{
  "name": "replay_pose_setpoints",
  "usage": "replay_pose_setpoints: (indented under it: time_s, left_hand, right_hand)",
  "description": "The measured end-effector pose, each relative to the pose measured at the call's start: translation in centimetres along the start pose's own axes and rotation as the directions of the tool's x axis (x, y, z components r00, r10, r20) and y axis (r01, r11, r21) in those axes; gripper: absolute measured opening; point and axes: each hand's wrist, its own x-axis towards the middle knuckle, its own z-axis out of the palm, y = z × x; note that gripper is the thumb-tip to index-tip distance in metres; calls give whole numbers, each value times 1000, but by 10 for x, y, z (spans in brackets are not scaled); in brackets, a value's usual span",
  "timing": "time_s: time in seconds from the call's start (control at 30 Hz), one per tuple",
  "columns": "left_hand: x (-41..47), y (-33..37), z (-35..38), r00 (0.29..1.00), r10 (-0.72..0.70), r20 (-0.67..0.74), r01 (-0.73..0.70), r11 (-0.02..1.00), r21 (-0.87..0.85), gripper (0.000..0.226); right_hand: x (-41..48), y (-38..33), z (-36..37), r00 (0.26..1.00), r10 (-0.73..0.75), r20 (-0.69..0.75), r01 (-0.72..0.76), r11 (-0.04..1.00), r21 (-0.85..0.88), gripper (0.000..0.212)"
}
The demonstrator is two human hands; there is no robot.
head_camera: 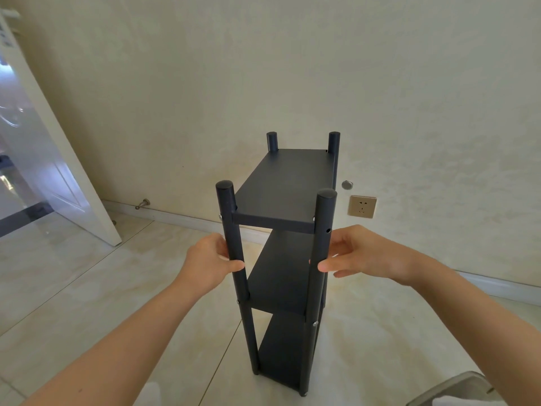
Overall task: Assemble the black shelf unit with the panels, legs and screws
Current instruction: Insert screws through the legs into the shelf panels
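We see the shelf unit point(281, 259) standing upright on the floor point(87, 288), just before the wall point(263, 68). Between its four legs the top panel point(284, 186) sits above the middle panel point(281, 276), with the bottom panel point(281, 347) lowest. Our left hand point(210, 265) grips the near left leg point(234, 250), and our right hand point(360, 253) touches the near right leg point(319, 259), both between the upper two panels. A door point(44, 156) stands at the floor's far left. A doorstop point(143, 203) lies between it and the unit, and a socket point(362, 206) is on the wall to the right.
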Motion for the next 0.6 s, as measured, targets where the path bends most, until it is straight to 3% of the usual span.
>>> replay_pose_setpoints:
  time_s: [0.07, 0.13, 0.23, 0.3, 0.4, 0.5, 0.6]
  left_hand:
    - [-3, 4, -4, 982, -122, 145, 98, 982, 163, 16]
    - [-10, 10, -7, 933, -175, 313, 116, 973, 199, 23]
    - [-17, 22, -2, 871, 51, 488, 12, 992, -124, 23]
    - [-21, 33, 6, 850, 218, 479, -16, 920, -391, 23]
    - [-24, 48, 23, 876, 262, 404, 99, 723, -683, 39]
    - [-30, 59, 37, 901, 243, 360, 180, 546, -819, 20]
    - [-33, 66, 44, 900, 264, 346, 185, 487, -854, 9]
  right_hand:
    - [-7, -7, -9, 1000, -8, -30, 8, 1000, 15, 20]
    - [-15, -18, -18, 993, -29, -110, 33, 999, 33, 13]
    - [-23, -29, -28, 928, -73, -366, 77, 997, -5, 18]
    - [-25, -34, -31, 842, -128, -524, 121, 992, -47, 23]
    - [-29, -44, -26, 826, -212, -523, 249, 969, 1, 22]
    - [-28, -51, -16, 850, -283, -444, 283, 957, -69, 16]
    - [-24, -52, -12, 854, -299, -426, 263, 954, -141, 16]
